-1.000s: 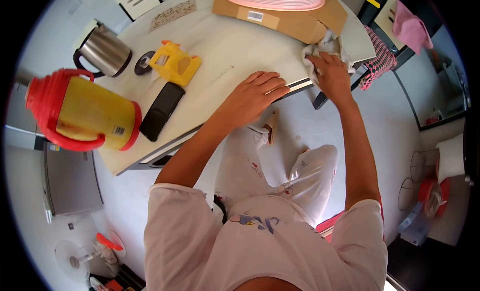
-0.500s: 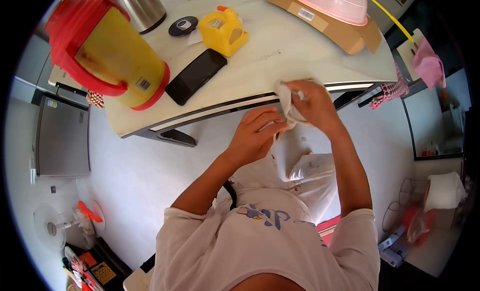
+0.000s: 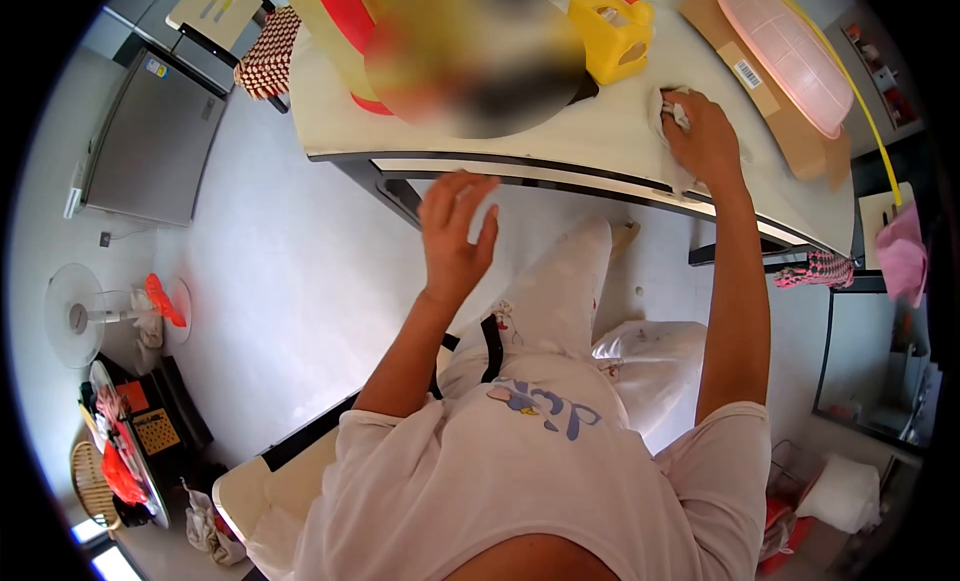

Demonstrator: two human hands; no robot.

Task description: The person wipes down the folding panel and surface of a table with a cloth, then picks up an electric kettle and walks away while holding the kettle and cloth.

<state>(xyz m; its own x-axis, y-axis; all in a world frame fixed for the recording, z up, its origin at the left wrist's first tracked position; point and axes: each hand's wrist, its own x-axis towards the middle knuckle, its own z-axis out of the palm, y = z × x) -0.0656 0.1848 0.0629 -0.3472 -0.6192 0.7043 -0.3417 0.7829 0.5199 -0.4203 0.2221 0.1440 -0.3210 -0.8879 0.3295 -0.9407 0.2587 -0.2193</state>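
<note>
My right hand presses a pale crumpled cloth onto the white table, close to its front edge. The fingers are bent around the cloth, and part of it hangs toward the edge. In front of the table edge, my left hand is raised in the air with fingers apart and nothing in it. A yellow container with an orange tip stands on the table, left of the cloth. A round blurred patch hides what lies between the red and yellow flask and the container.
A cardboard box with a pink basket lies at the table's right. A yellow strip runs past it to a pink cloth. A chair is behind me on the left. A grey fridge stands at the left.
My right hand has moved the cloth from in front of the table edge back onto the tabletop. My left hand has come away from the cloth to the left and opened. The view has shifted.
</note>
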